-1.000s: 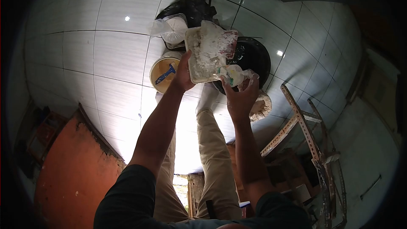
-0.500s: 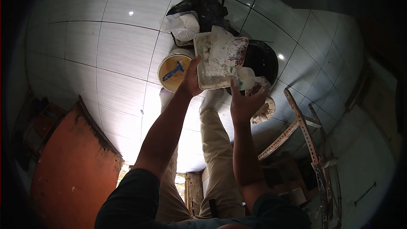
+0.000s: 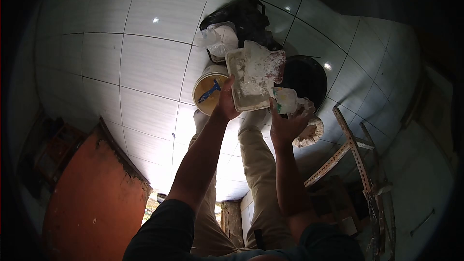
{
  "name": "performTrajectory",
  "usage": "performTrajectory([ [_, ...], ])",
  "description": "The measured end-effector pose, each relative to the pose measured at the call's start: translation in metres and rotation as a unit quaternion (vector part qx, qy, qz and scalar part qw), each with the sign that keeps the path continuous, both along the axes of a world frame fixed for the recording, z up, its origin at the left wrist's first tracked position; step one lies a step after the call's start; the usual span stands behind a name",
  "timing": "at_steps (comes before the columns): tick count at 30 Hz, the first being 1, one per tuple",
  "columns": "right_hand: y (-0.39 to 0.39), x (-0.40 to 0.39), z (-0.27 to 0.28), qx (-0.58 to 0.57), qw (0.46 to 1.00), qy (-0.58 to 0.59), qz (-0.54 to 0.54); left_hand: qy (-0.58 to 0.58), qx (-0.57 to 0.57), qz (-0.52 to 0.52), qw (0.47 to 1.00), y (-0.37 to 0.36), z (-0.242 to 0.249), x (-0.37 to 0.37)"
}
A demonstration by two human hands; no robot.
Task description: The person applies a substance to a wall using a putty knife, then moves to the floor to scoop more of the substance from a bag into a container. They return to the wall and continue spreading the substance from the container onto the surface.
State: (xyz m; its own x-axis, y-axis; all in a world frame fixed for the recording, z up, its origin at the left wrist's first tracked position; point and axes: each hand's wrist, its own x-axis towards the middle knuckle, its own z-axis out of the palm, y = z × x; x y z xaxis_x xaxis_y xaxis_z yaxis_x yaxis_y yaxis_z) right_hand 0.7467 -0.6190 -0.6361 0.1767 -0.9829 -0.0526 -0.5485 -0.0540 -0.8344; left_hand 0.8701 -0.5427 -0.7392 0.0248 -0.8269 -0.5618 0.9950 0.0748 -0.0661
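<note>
My left hand (image 3: 227, 100) grips the left edge of a whitish, crusted tray (image 3: 247, 97), its thumb along the side. At the tray's lower right corner, my right hand (image 3: 288, 124) is closed on a small translucent plastic container (image 3: 285, 100) with green marks. A crumpled, pale piece lies on the tray's upper part. Just left of my left hand stands a bucket (image 3: 197, 90) with yellowish contents and a blue-handled tool (image 3: 210, 91) in it.
Behind the tray are a white plastic bag (image 3: 224, 39) and a black bag (image 3: 244, 17). A black basin (image 3: 309, 79) and an open sack (image 3: 309, 134) stand to the right. A rusty metal frame (image 3: 352, 152) is farther right, an orange panel (image 3: 99, 188) at left.
The whole view has shifted, so the floor objects and both hands appear farther right and slightly lower. My right hand and the container sit slightly lower against the tray.
</note>
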Motion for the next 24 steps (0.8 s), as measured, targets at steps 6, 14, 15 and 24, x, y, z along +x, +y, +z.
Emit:
performTrajectory([
  [6,-0.063,0.008,-0.029,0.027,0.993,0.114,-0.027,0.01,-0.011,0.002,1.0,0.021,-0.013,0.016],
  [14,-0.145,0.056,-0.142,-0.08,0.943,0.214,0.243,-0.086,0.107,0.002,0.991,0.072,-0.017,0.033],
  [15,-0.152,0.056,-0.171,-0.064,0.935,0.236,0.256,-0.083,0.13,0.019,0.988,0.073,-0.017,0.031],
  [24,-0.188,0.048,-0.278,0.096,0.873,0.387,0.282,-0.113,0.148,0.112,0.976,0.059,0.018,-0.002],
])
